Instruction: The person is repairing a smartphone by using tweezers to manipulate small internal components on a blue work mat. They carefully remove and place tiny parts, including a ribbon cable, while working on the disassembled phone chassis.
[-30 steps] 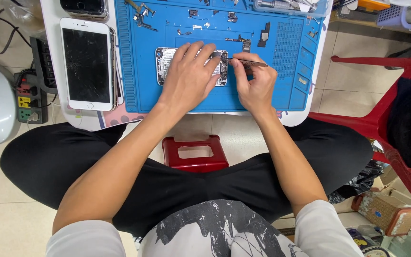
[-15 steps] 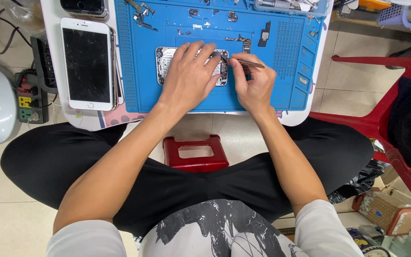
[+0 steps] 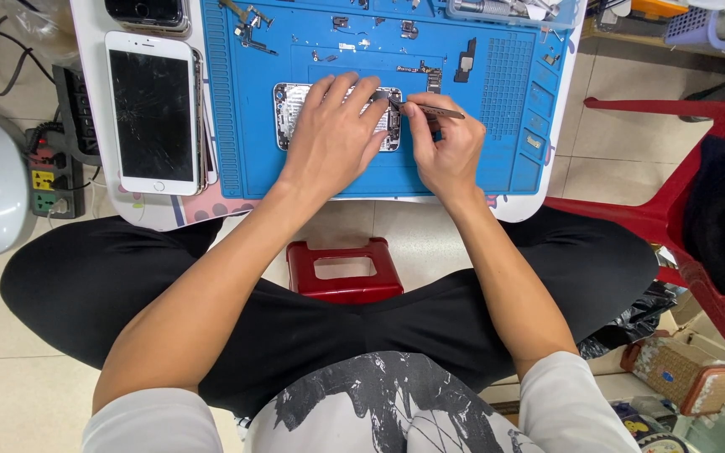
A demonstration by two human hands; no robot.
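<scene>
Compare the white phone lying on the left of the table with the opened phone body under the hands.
The white phone lies screen up, whole, with a cracked dark glass, untouched; the opened phone body shows its bare metal inside, pinned by the left hand. The white phone rests off the blue mat; the body lies on it. Both lie flat.

Tweezers point(image 3: 430, 108) tilted flatter (tip on phone housing point(image 3: 295, 109)).
</scene>
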